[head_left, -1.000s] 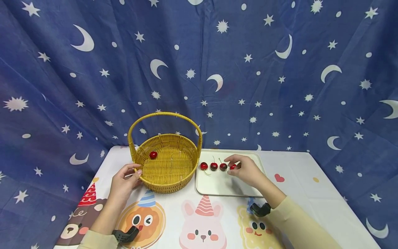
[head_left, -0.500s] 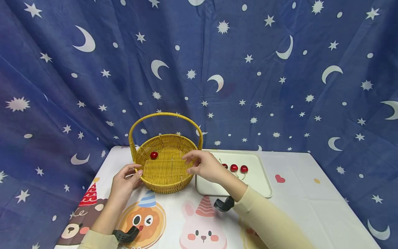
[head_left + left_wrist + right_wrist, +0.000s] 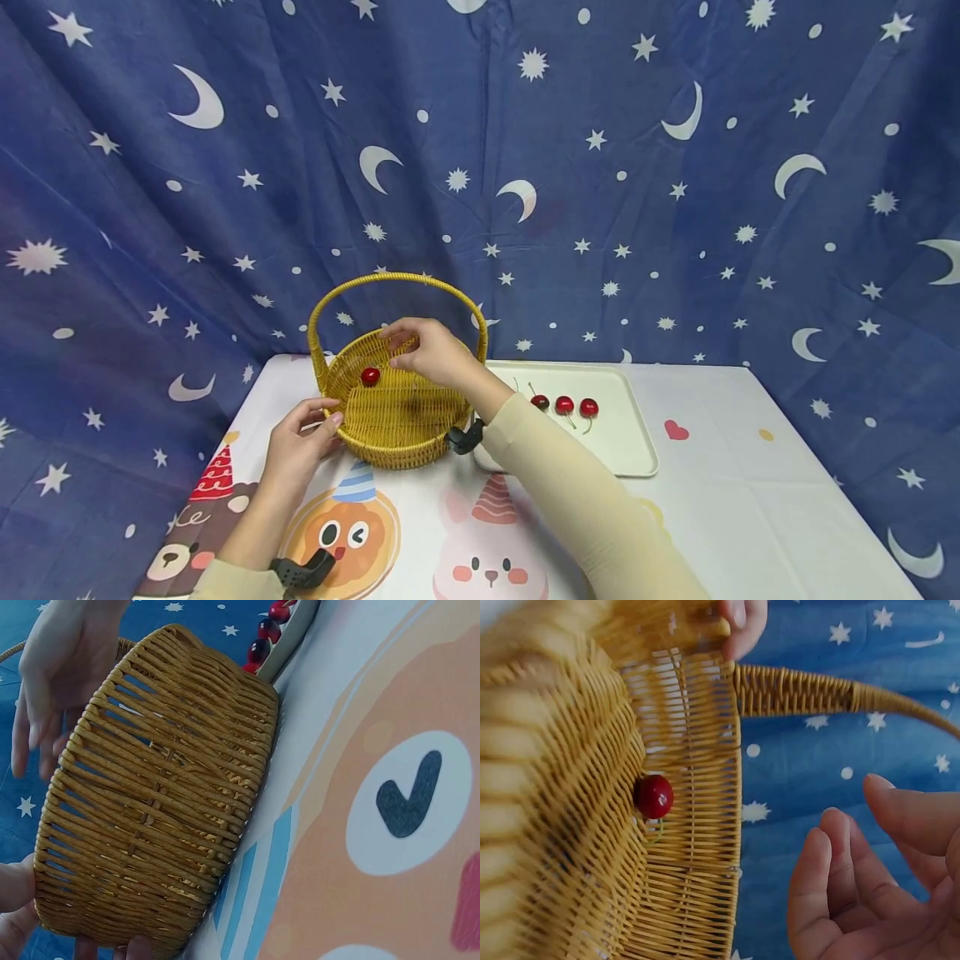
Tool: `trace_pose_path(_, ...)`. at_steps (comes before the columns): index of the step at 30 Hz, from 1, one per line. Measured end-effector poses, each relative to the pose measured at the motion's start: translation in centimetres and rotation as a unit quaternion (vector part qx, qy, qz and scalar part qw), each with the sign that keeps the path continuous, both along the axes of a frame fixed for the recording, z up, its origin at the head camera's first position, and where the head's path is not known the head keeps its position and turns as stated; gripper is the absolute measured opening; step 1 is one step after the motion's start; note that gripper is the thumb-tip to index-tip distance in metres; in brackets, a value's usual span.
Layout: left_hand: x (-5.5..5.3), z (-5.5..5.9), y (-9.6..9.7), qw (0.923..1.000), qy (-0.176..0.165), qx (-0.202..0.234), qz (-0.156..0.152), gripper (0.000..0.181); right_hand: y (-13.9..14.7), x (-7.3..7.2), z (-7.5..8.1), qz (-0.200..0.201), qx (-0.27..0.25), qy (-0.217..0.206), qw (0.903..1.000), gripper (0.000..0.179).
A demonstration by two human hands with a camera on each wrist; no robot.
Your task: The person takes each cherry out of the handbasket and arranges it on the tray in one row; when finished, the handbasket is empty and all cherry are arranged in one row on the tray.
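Note:
My left hand (image 3: 296, 442) grips the left rim of a yellow woven basket (image 3: 401, 457) with a tall arched handle. In the left wrist view, its thumb and fingertips show at the basket's edge. One red cherry (image 3: 371, 377) lies inside at the left; the right wrist view shows this cherry (image 3: 656, 796) with its green stem. Over the basket, beneath the handle's arch, is my right hand (image 3: 435, 354). Its fingers are loosely bent, and the right wrist view shows a gap between thumb and fingertips with nothing in it.
A white tray (image 3: 622, 442) stands right of the basket, partly covered by my right sleeve. Several cherries line up on it, among them a stemmed cherry (image 3: 565, 405). A starry blue curtain (image 3: 675, 208) hangs behind the table, whose cloth (image 3: 720, 467) carries cartoon prints.
My right hand has moved left from the cherries on the tray to above the basket. The cherry in the basket stays where it was, and my left hand keeps its grip on the rim.

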State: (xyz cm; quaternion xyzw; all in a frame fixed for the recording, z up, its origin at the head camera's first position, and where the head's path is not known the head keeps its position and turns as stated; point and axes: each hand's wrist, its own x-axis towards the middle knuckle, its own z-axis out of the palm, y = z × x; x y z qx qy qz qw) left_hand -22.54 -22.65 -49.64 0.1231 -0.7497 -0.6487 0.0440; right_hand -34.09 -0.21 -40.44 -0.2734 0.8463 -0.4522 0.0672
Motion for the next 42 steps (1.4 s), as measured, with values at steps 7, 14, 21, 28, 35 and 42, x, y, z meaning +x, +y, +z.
trace_pose_path(7,0.0,-0.2,-0.2,1.0000,0.004,0.003,0.000,0.039,-3.1,-2.5,-1.2,-0.005,-0.012,-0.034,0.9993,0.043)
trace_pose_path(14,-0.1,-0.2,-0.1,0.9998,0.005,0.018,0.003,0.038,-4.4,-4.5,-3.3,0.028,0.052,-0.039,0.9975,0.050)
trace_pose_path(21,-0.1,-0.1,0.2,0.9997,0.008,0.022,0.004,0.038,-3.8,-5.1,-4.8,0.083,0.144,-0.075,0.9833,0.064)
trace_pose_path(28,-0.2,-0.1,0.1,0.9997,0.011,0.021,0.004,0.039,-4.3,-5.2,-5.4,0.076,0.202,-0.074,0.9737,0.081)
trace_pose_path(35,-0.2,-0.2,0.0,0.9998,0.015,0.016,0.003,0.037,-4.7,-5.5,-6.0,0.082,0.224,-0.070,0.9687,0.067)
trace_pose_path(42,-0.2,-0.4,-0.1,0.9997,0.009,0.021,0.005,0.037,-4.2,-5.7,-6.8,0.073,0.180,-0.068,0.9786,0.030)
